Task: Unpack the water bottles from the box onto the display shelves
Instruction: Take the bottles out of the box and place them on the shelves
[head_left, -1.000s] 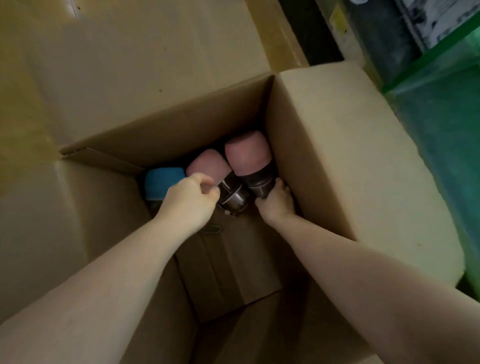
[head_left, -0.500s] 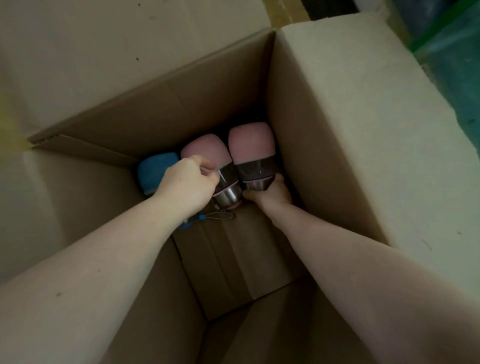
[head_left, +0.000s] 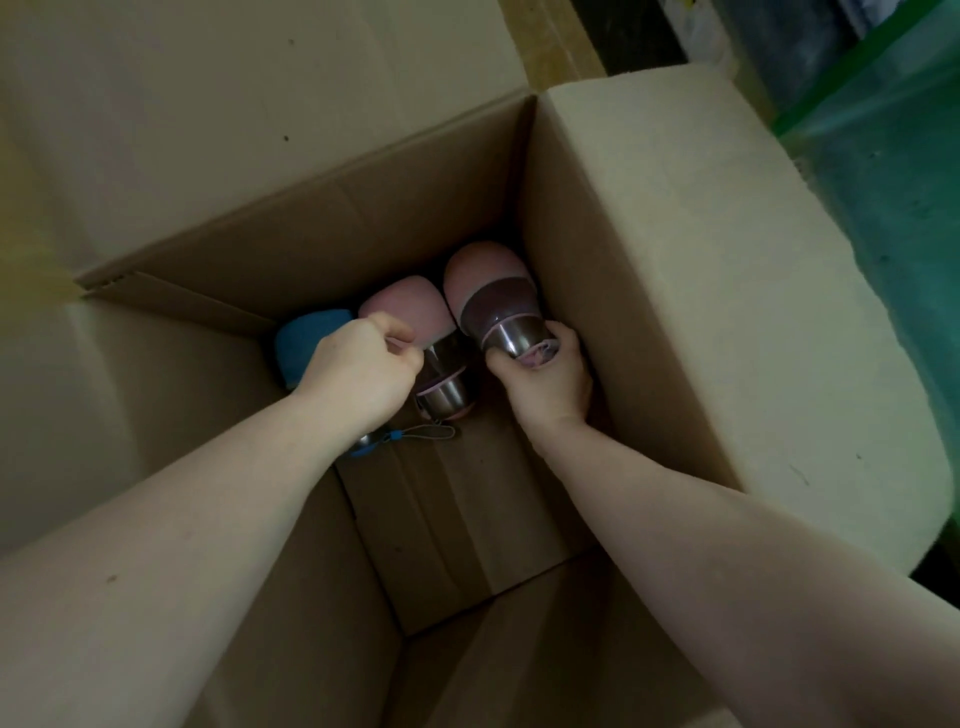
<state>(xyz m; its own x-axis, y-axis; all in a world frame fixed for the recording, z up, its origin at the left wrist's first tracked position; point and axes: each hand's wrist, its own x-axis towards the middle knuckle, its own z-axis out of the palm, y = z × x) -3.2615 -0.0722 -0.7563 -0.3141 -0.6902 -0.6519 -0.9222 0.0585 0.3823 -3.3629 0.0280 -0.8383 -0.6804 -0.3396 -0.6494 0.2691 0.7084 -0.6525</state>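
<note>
Both my arms reach down into a deep cardboard box (head_left: 322, 228). Three bottles lie in its far corner. My right hand (head_left: 545, 376) is shut on the metal cap end of a pink bottle (head_left: 485, 283) beside the right wall, lifting it. My left hand (head_left: 358, 366) is closed around the middle pink bottle (head_left: 410, 312), whose steel cap (head_left: 444, 397) points toward me. A blue bottle (head_left: 301, 340) lies to the left, half hidden by my left hand, with its blue cord (head_left: 410, 434) trailing on the box floor.
The box's open right flap (head_left: 701, 270) slopes outward. Beyond it, at the upper right, is a green translucent surface (head_left: 893, 156). More cardboard (head_left: 234, 78) stands behind the box at the back.
My right hand has raised its pink bottle, so the dark band and steel cap now show fully. My left hand stays closed on the middle pink bottle. The view has pulled back slightly.
</note>
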